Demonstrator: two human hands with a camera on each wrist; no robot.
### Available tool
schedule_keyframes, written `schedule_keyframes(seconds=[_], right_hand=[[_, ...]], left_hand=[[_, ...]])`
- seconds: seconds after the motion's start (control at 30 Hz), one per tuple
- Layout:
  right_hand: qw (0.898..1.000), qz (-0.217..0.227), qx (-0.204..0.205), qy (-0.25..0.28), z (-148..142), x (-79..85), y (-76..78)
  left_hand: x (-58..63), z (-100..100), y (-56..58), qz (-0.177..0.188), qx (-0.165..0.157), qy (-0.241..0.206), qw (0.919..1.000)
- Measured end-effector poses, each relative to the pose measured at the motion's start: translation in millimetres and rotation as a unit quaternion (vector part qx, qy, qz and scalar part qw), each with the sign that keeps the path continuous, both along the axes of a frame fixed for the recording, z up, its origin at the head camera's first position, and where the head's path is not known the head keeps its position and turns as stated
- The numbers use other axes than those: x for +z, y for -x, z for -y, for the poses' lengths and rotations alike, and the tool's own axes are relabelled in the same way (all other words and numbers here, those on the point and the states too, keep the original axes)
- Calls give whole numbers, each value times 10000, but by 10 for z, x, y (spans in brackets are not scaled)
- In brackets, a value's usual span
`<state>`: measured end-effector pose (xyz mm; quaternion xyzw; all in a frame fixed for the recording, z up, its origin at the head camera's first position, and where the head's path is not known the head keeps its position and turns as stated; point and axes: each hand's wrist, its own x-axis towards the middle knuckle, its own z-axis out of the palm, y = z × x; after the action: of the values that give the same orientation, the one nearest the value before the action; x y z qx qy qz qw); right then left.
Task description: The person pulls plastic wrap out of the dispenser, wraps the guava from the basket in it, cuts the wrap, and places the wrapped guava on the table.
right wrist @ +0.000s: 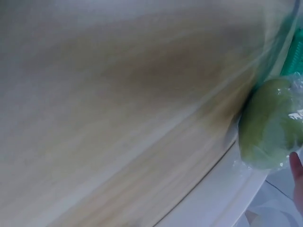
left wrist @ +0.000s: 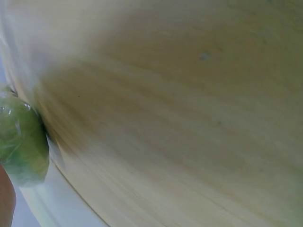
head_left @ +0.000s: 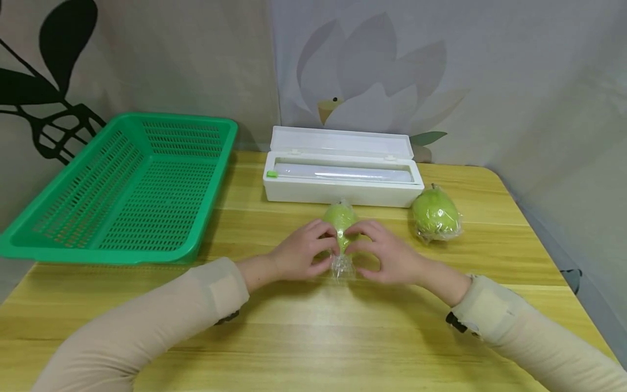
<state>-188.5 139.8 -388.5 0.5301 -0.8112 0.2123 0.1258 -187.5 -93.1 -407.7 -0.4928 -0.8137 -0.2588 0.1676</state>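
Note:
A green pear (head_left: 341, 216) wrapped in clear plastic film lies on the table in the head view, with loose crinkled film (head_left: 342, 267) bunched at its near end. My left hand (head_left: 306, 250) holds the wrapped pear from the left with curled fingers. From the right, my right hand (head_left: 387, 251) has its fingers curled against the same pear. The pear (left wrist: 21, 139) shows at the left edge of the left wrist view. In the right wrist view a fingertip (right wrist: 296, 163) reaches the pear (right wrist: 270, 125). The pear's underside is hidden.
Behind the hands stands a white film box (head_left: 343, 190), its lid (head_left: 343, 142) raised and a roll of film inside. Another film-wrapped pear (head_left: 435, 213) sits at the box's right end. A green plastic basket (head_left: 208, 218) occupies the table's left side. A patterned cloth hangs behind.

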Motion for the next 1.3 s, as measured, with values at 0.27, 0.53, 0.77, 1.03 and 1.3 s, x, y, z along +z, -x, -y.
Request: schedule_keyframes(seconds=[0.27, 0.53, 0.77, 1.03, 1.3], right_hand=[[9984, 360, -407, 176, 42, 27, -39], [9931, 1016, -589, 7, 44, 120, -16], [9932, 1008, -586, 23, 45, 146, 13], [9835, 1555, -867, 307, 58, 189, 5], [9509, 2581, -1502, 818, 107, 210, 4]], left_hand=[[3, 0, 8, 276, 27, 53, 9996], [2, -10, -6, 191, 251, 100, 9995], [26, -3, -9, 170, 377, 140, 9990], [52, -24, -18, 624, 511, -29, 9967], [129, -83, 6, 1341, 946, -547, 9849]])
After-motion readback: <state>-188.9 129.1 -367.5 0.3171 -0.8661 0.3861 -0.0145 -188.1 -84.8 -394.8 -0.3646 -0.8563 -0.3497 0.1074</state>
